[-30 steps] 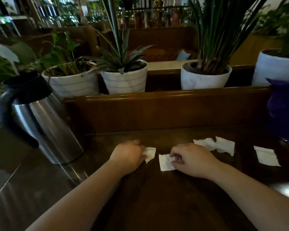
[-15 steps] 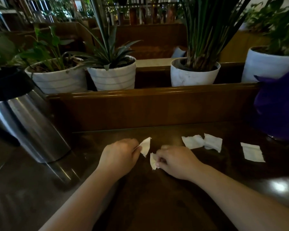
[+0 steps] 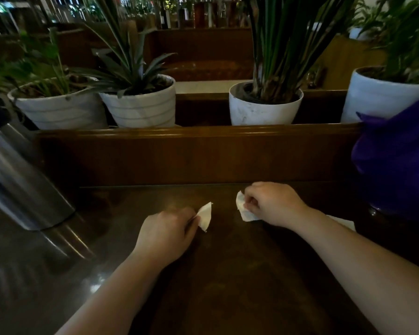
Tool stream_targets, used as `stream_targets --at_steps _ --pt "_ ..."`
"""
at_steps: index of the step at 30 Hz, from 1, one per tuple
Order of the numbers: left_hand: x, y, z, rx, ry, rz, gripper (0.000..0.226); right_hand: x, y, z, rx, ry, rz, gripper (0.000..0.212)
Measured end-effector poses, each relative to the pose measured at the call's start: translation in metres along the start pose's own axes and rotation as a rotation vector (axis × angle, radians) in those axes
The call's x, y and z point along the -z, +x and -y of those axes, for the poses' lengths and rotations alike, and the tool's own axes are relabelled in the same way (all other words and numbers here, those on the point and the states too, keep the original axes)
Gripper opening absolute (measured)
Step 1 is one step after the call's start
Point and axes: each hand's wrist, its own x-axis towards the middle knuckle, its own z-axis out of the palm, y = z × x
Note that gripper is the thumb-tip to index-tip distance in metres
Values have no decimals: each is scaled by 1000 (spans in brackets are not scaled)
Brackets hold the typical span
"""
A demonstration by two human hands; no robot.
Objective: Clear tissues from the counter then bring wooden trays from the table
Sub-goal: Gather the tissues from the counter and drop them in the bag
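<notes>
Both grips are pinched shut: left hand (image 3: 166, 234) and right hand (image 3: 275, 204) each clamp 1 tissue, lifting scraps off the bench (image 3: 228, 274).

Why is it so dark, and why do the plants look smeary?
Head view: dim room light, so the counter looks nearly black; the white tissues stand out; leaves at the left are blurred; the metal jug leans from lens bending, with faint glare beside it.

Dim room. Dark wooden ledge (image 3: 198, 134) carries white plant pots (image 3: 140, 105). Wooden bench (image 3: 203, 49) behind; steel jug (image 3: 22, 180) at left.
</notes>
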Motion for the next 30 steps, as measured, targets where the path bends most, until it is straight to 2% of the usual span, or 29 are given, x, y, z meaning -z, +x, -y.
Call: stream_targets --at_steps 4,6,9,12,16,18,24,30 --pt "-1 4 -7 10 -5 -24 23 -3 7 -9 34 -52 224 34" --pt "-2 5 -10 17 -8 -30 23 -7 9 -12 56 -30 240 34" --pt "-5 10 -17 19 -1 -18 22 -10 12 -16 119 19 166 14" --pt "-5 20 -25 6 27 -28 21 1 13 -28 114 156 76 10" --pt "-2 36 -40 -12 44 -42 19 36 -3 -54 31 424 -159 6" --pt "-4 47 -51 -34 37 -60 20 49 -19 -71 12 471 -216 9" --pt "-23 84 -107 -148 29 -63 19 53 -60 -127 -86 426 -214 11" --pt "-52 112 -150 -215 122 -67 23 45 -100 -167 -178 393 -209 9"
